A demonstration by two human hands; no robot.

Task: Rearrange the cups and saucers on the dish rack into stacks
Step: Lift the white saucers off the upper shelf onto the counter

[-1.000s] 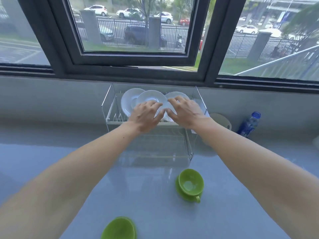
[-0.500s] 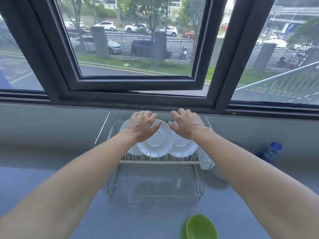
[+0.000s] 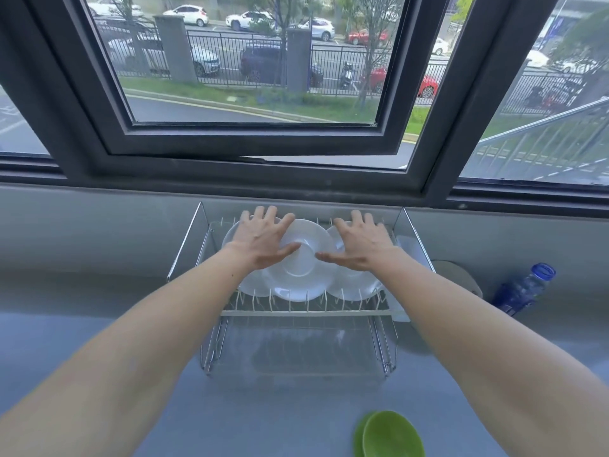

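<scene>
We have our left hand (image 3: 260,239) and our right hand (image 3: 361,245) spread flat, fingers splayed and gripping nothing, over three round white ceramic saucers that stand on edge side by side in the upper tier of the wire metal dish rack (image 3: 306,313). The middle white saucer (image 3: 301,272) sits between our two thumbs, its rim overlapping the left saucer (image 3: 250,286), which lies mostly under our left palm, and the right saucer (image 3: 354,286), which lies under our right palm; whether our fingertips press on the rims or only hover, we cannot tell. The risk, as we judge it, comes from open hands on smooth upright china: if we push inward to gather the three, a saucer may ride out of its slot between the thin prongs, tip forward past our thumbs and drop onto the grey countertop (image 3: 99,341). Overlapping rims may also knock and chip. The rack stands on slender legs, so leaning on its upper tier could rock it. Nearer to us than our wrists, the green cup on its saucer (image 3: 389,435) sits at the edge of view, where a sliding forearm could catch it.
</scene>
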